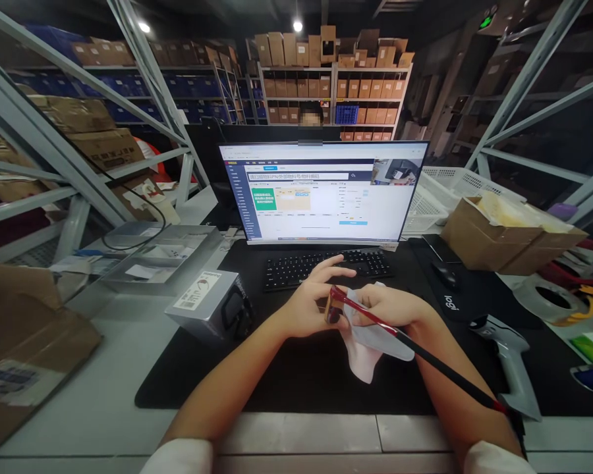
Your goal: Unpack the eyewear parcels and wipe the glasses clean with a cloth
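My left hand (310, 304) grips the front of a pair of glasses (337, 303) with red-and-black arms, over the black desk mat (217, 368). One long arm of the glasses (439, 368) runs back toward my right elbow. My right hand (393, 307) is closed on a pale cleaning cloth (370, 345), pressing it against the glasses; the cloth hangs below both hands. The lenses are mostly hidden by my fingers. A black keyboard (296, 266) lies just beyond my hands.
A monitor (321, 191) stands behind the keyboard. A small grey box (210, 304) lies to the left, a clear tray (163, 257) behind it. On the right are a mouse (445, 273), a barcode scanner (508, 362), an open carton (504, 234) and tape rolls (548, 299). Another person sits behind the monitor.
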Tool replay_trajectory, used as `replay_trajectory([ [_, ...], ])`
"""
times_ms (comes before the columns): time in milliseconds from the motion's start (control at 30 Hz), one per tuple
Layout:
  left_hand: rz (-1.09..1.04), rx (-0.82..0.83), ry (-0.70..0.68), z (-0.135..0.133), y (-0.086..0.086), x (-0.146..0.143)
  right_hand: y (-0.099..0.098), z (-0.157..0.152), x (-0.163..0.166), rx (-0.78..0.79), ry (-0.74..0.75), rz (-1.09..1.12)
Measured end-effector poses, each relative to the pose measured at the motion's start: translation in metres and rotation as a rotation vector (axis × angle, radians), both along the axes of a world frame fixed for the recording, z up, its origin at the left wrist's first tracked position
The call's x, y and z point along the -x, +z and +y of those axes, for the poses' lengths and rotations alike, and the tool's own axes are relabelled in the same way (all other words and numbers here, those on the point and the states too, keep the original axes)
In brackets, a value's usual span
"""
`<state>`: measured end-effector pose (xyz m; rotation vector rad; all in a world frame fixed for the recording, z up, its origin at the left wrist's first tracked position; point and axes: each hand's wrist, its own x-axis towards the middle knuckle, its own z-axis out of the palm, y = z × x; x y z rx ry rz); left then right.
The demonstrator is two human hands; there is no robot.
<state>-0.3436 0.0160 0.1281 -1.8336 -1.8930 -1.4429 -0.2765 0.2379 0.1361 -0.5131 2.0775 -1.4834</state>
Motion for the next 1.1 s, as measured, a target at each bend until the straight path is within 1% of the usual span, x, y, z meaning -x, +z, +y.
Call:
replay_trajectory([
  [100,-0.062,-0.03,0.022,0.0,-0.002,0.001,0.002,0.006,-0.001,-0.059,-0.001,0.02],
  [200,-0.107,-0.039,0.003,0.003,-0.007,0.004,0.006,0.003,-0.003,-0.096,-0.04,0.075],
  [300,-0.131,0.014,-0.056,0.007,-0.012,0.004,0.01,-0.01,-0.006,-0.041,-0.124,0.189],
  [367,-0.124,0.02,-0.058,0.009,-0.013,0.0,0.012,-0.019,-0.008,0.019,-0.172,0.265],
  [467,-0.06,-0.008,0.025,0.006,-0.006,-0.008,0.013,-0.025,-0.011,0.027,-0.173,0.309],
  [600,0.041,0.009,0.125,-0.006,0.008,-0.017,0.01,-0.017,-0.009,-0.071,-0.072,0.284],
  [700,0.098,0.026,0.199,-0.014,0.014,-0.016,0.009,-0.009,-0.006,-0.133,-0.007,0.259],
  [800,0.135,0.023,0.245,-0.018,0.015,-0.011,0.008,-0.002,-0.006,-0.137,-0.006,0.202],
  [867,0.149,-0.041,0.238,-0.017,0.014,-0.007,0.006,0.003,-0.006,-0.068,-0.063,0.1],
  [900,0.146,-0.091,0.226,-0.016,0.012,-0.005,0.004,0.005,-0.006,0.0,-0.119,0.03],
  [1000,0.054,-0.238,0.208,-0.014,0.004,-0.001,-0.007,0.009,-0.002,0.34,-0.386,-0.141],
  [1067,-0.035,-0.328,0.258,-0.012,-0.004,-0.002,-0.014,0.005,0.003,0.53,-0.534,-0.154],
  [1100,-0.068,-0.383,0.302,-0.011,-0.007,-0.003,-0.017,0.001,0.005,0.578,-0.566,-0.145],
])
